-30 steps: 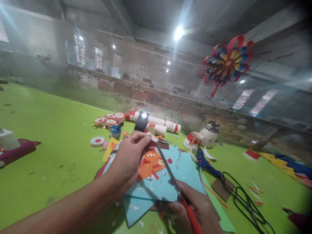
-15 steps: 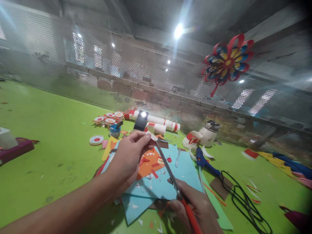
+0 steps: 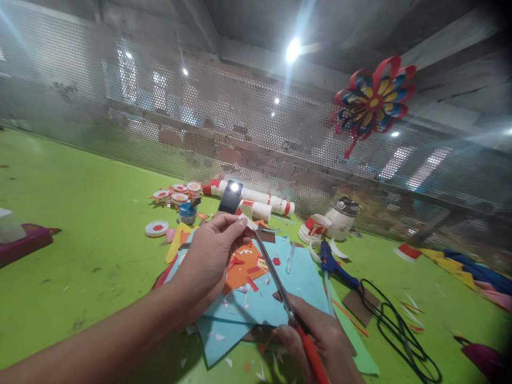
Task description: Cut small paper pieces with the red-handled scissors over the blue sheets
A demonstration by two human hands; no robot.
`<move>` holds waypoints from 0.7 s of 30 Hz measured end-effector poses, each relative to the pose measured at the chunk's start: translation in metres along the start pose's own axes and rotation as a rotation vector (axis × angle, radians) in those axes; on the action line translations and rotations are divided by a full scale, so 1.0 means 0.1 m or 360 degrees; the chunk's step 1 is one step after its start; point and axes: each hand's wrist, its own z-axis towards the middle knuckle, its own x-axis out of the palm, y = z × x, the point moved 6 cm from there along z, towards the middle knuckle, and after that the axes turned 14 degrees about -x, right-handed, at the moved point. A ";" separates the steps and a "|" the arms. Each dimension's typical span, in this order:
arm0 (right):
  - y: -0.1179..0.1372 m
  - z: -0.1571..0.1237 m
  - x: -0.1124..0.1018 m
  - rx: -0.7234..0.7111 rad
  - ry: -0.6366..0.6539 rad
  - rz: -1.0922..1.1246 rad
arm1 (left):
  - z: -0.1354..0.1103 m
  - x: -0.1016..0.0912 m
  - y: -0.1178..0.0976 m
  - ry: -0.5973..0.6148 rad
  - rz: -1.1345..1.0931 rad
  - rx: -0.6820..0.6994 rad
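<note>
My left hand (image 3: 212, 250) pinches a small white piece of paper (image 3: 248, 221) between thumb and fingers, above the paper pile. In my right hand (image 3: 316, 336) is a pair of scissors (image 3: 274, 272) with red handles, and its long blades point up and away from me. The blade tips reach the edge of the white piece; whether they cut into it I cannot tell. Beneath both hands lie light-blue sheets (image 3: 308, 293) and an orange sheet (image 3: 242, 274), strewn with red and white scraps.
A blue glue gun (image 3: 328, 258) with a coiled black cord (image 3: 394, 330) lies at the right. Paper cups (image 3: 314, 228) and a white jar (image 3: 342, 220) stand behind. Further left are a small blue pot (image 3: 187, 213), round decorated discs (image 3: 157, 229) and white-and-red paper rolls (image 3: 256, 198).
The view has shifted very slightly, so everything sits a little further left. Both hands keep their hold, and the scissors stay at the white piece.
</note>
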 end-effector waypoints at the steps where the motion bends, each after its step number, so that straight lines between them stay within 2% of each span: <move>1: 0.00 0.00 0.00 0.0002 -0.0003 0.0003 | 0.00 0.00 0.00 -0.0003 0.0003 0.0007; 9: -0.02 0.01 0.01 0.0054 0.0014 0.0019 | -0.01 0.01 -0.01 -0.0003 -0.0002 -0.0002; 15: -0.09 -0.04 0.09 0.0137 0.0134 0.0182 | 0.03 0.00 -0.06 -0.0025 0.0095 -0.0026; 21: -0.12 -0.09 0.08 0.0228 0.0109 0.0289 | 0.05 -0.01 -0.15 0.0088 0.0225 -0.0013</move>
